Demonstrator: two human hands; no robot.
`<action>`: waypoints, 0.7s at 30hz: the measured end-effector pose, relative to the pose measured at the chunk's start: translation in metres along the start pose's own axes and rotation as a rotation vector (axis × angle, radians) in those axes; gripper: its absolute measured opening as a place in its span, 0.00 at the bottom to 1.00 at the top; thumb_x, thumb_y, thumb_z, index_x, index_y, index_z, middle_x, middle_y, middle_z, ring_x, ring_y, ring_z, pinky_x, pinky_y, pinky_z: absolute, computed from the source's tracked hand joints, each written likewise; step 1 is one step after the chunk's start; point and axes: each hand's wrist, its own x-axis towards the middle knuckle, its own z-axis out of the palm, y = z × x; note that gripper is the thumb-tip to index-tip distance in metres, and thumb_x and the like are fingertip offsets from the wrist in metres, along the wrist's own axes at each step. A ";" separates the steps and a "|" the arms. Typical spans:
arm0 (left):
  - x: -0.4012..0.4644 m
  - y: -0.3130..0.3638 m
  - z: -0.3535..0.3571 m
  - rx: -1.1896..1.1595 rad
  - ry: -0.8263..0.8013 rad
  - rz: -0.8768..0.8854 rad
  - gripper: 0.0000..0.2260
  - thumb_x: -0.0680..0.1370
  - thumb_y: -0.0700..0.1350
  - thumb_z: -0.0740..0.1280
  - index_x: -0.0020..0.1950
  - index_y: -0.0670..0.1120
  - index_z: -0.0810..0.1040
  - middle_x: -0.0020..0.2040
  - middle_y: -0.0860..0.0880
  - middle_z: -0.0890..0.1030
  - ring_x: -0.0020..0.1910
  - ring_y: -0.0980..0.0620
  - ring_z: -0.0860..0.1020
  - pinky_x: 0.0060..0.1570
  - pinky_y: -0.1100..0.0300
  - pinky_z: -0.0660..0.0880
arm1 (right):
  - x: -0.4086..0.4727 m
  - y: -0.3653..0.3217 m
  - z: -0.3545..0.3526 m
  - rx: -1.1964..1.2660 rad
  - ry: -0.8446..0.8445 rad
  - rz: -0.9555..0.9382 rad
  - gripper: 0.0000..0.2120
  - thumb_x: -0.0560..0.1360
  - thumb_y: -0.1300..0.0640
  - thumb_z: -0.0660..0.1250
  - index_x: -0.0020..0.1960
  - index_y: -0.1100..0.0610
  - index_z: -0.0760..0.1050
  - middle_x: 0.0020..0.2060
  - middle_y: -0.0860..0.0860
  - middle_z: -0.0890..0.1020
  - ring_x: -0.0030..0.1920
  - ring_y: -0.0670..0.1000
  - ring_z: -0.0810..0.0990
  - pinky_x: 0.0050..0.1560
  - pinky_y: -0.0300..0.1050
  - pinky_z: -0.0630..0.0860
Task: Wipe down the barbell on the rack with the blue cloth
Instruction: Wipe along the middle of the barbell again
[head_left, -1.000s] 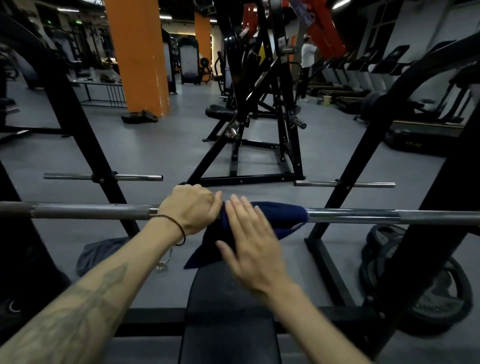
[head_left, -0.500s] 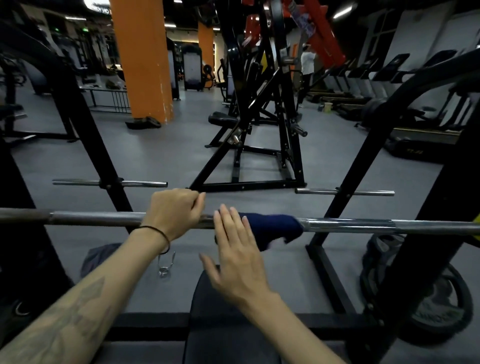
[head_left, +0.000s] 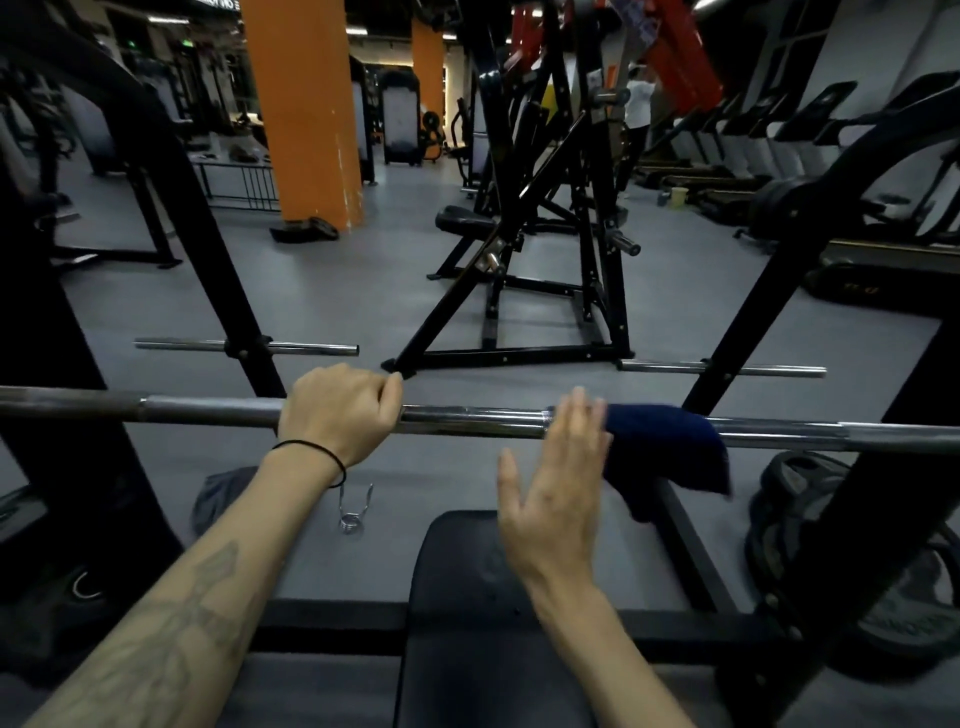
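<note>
Hands: two; barbell (head_left: 467, 422): one; cloth (head_left: 660, 441): one.

Commercial gym, indoors, dim w/ ceiling strip lights. Near: chrome barbell (head_left: 467, 422) across a black rack (head_left: 218, 270), padded bench (head_left: 467, 597) below it, weight plates (head_left: 810, 519) stacked on the floor near right, spring collar clip (head_left: 354, 506) on grey rubber floor (head_left: 363, 291). Mid: black plate-loaded machine (head_left: 545, 234) w/ red arms above. Far right: row of treadmills (head_left: 727, 150), a person in a white top (head_left: 638, 98) standing by them. Far left: big orange pillars (head_left: 301, 104), more racks & machines behind.
</note>
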 end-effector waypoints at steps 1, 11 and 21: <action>-0.001 -0.001 0.001 -0.007 0.040 0.031 0.22 0.79 0.50 0.54 0.25 0.48 0.65 0.23 0.54 0.60 0.28 0.45 0.65 0.33 0.56 0.60 | -0.002 -0.005 0.003 -0.027 -0.060 -0.130 0.37 0.83 0.45 0.56 0.83 0.64 0.49 0.83 0.58 0.50 0.83 0.56 0.45 0.82 0.54 0.43; -0.004 -0.002 0.011 0.032 0.179 0.033 0.26 0.79 0.55 0.53 0.26 0.45 0.77 0.22 0.46 0.73 0.24 0.40 0.74 0.30 0.60 0.60 | 0.012 0.099 -0.041 -0.218 0.001 -0.258 0.32 0.83 0.49 0.57 0.81 0.65 0.57 0.81 0.60 0.60 0.82 0.58 0.55 0.80 0.59 0.54; -0.017 -0.015 0.016 -0.026 0.349 0.291 0.23 0.82 0.55 0.56 0.31 0.47 0.73 0.27 0.49 0.74 0.24 0.45 0.73 0.26 0.59 0.60 | 0.010 0.012 -0.002 -0.151 -0.172 -0.503 0.35 0.83 0.46 0.61 0.82 0.62 0.56 0.83 0.58 0.54 0.83 0.56 0.50 0.82 0.54 0.52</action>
